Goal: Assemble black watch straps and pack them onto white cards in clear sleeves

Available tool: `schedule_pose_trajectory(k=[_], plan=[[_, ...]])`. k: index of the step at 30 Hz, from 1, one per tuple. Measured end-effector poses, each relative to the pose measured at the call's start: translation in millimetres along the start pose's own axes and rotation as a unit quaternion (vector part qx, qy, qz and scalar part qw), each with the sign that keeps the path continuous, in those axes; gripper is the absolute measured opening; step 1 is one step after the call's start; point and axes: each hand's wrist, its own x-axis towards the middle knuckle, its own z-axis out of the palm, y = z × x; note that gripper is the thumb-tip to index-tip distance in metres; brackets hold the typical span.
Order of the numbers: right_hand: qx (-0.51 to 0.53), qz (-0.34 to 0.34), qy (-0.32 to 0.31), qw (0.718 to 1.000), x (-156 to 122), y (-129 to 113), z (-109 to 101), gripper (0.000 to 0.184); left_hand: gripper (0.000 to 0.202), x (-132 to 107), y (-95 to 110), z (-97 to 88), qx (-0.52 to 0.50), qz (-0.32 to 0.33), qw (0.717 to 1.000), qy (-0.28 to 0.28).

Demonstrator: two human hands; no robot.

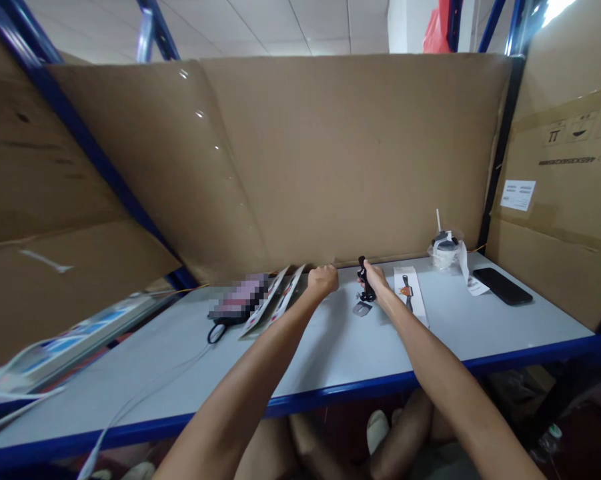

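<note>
1. Head view, materials: black tool point(363, 275), slim-handled, held over the smooth grey tabletop point(220, 383). Flat, notched grey plate point(362, 309) lies on the tabletop, just on the near side of the tool. Oblong white box point(418, 293), printed, lies to the right.
2. Head view, right hand point(376, 277): fingers closed around the tool's handle.
3. Head view, left hand point(323, 280): fingers curled into a fist; contents cannot be determined.

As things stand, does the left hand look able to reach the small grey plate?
Probably yes: nothing visible stands between the left hand and the grey plate; the right hand holds the black tool just beyond. The left fist would likely need to open.
</note>
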Motion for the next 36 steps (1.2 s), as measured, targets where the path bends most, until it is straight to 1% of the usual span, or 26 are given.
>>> schedule_pose_trajectory(k=[3, 7, 8, 9, 10, 12, 13, 14, 15, 16, 17, 18, 19, 20, 21, 22, 23, 24, 26, 29, 33, 34, 35, 36], plan=[[0.004, 0.000, -0.001, 1.000, 1.6, 1.8, -1.0, 0.041, 0.050, -6.0, -3.8, 0.1, 0.010, -0.007, 1.000, 0.004], [0.018, -0.002, -0.004, 1.000, 6.0, 3.4, -0.7, 0.040, 0.042, -17.9, -3.1, -9.2, 0.022, -0.015, 1.000, 0.007], [0.028, -0.005, 0.000, 1.000, 7.4, 3.5, -0.2, 0.039, 0.042, -21.8, -1.7, -12.2, 0.026, -0.015, 0.999, 0.021], [0.040, -0.009, 0.006, 0.999, 8.8, 3.4, 0.3, 0.037, 0.042, -26.2, 0.1, -14.9, 0.026, -0.010, 0.998, 0.051], [0.051, -0.015, 0.013, 0.998, 10.2, 3.1, 0.7, 0.035, 0.043, -30.9, 2.4, -17.0, 0.020, -0.001, 0.995, 0.093], [0.065, -0.027, 0.029, 0.997, 12.9, 2.0, 0.8, 0.029, 0.041, -40.6, 7.9, -17.9, -0.035, 0.021, 0.983, 0.179], [0.067, -0.031, 0.035, 0.997, 14.1, 1.4, 0.3, 0.026, 0.038, -45.1, 11.0, -16.5, -0.092, 0.030, 0.975, 0.199], [0.068, -0.032, 0.041, 0.996, 15.0, 0.8, -0.4, 0.023, 0.035, -49.2, 14.2, -13.6, -0.167, 0.033, 0.967, 0.190], [0.070, -0.033, 0.045, 0.996, 15.7, 0.3, -1.2, 0.020, 0.033, -52.8, 17.2, -9.5, -0.256, 0.030, 0.955, 0.146], [0.072, -0.033, 0.048, 0.996, 15.9, 0.0, -2.0, 0.018, 0.034, -55.7, 20.0, -4.4, -0.351, 0.029, 0.933, 0.080], [0.074, -0.033, 0.048, 0.996, 15.8, 0.0, -2.6, 0.016, 0.038, -58.0, 22.5, 1.4, -0.444, 0.034, 0.895, 0.001], [0.075, -0.033, 0.045, 0.996, 15.3, 0.3, -2.7, 0.015, 0.043, -59.7, 24.5, 7.4, -0.526, 0.046, 0.845, -0.078], [0.075, -0.033, 0.040, 0.996, 14.4, 0.9, -2.4, 0.015, 0.047, -60.6, 26.1, 13.3, -0.593, 0.061, 0.789, -0.146], [0.075, -0.032, 0.032, 0.996, 13.2, 1.7, -1.5, 0.014, 0.049, -60.8, 27.2, 18.7, -0.645, 0.074, 0.735, -0.195], [0.073, -0.031, 0.023, 0.997, 12.0, 2.7, -0.2, 0.013, 0.048, -60.3, 27.8, 23.4, -0.684, 0.084, 0.690, -0.222], [0.070, -0.030, 0.013, 0.997, 10.8, 3.7, 1.3, 0.013, 0.046, -59.2, 28.0, 27.2, -0.712, 0.087, 0.658, -0.229], [0.067, -0.029, 0.003, 0.997, 9.7, 4.6, 3.0, 0.012, 0.042, -57.5, 27.6, 30.1, -0.731, 0.086, 0.639, -0.223], [0.064, -0.027, -0.006, 0.998, 8.8, 5.5, 4.6, 0.012, 0.039, -55.5, 26.6, 32.1, -0.744, 0.085, 0.628, -0.210], [0.058, -0.027, -0.025, 0.998, 7.7, 6.9, 7.0, 0.010, 0.035, -50.9, 22.6, 34.4, -0.756, 0.087, 0.621, -0.187], [0.051, -0.043, -0.062, 0.996, 7.2, 8.9, 7.8, 0.010, 0.035, -46.7, 14.2, 37.6, -0.758, 0.093, 0.625, -0.160], [0.006, -0.068, -0.118, 0.991, 6.3, 11.5, 6.6, 0.015, 0.038, -50.1, 11.0, 49.1, -0.768, 0.094, 0.619, -0.134], [-0.021, -0.076, -0.122, 0.989, 6.0, 11.6, 6.0, 0.018, 0.039, -51.5, 12.6, 53.1, -0.769, 0.086, 0.621, -0.125], [-0.060, -0.091, -0.114, 0.987, 5.6, 11.2, 5.2, 0.020, 0.040, -52.6, 14.8, 56.9, -0.767, 0.074, 0.628, -0.109], [-0.111, -0.118, -0.090, 0.983, 5.2, 10.3, 4.2, 0.022, 0.040, -52.9, 17.1, 60.4, -0.760, 0.059, 0.641, -0.087]])
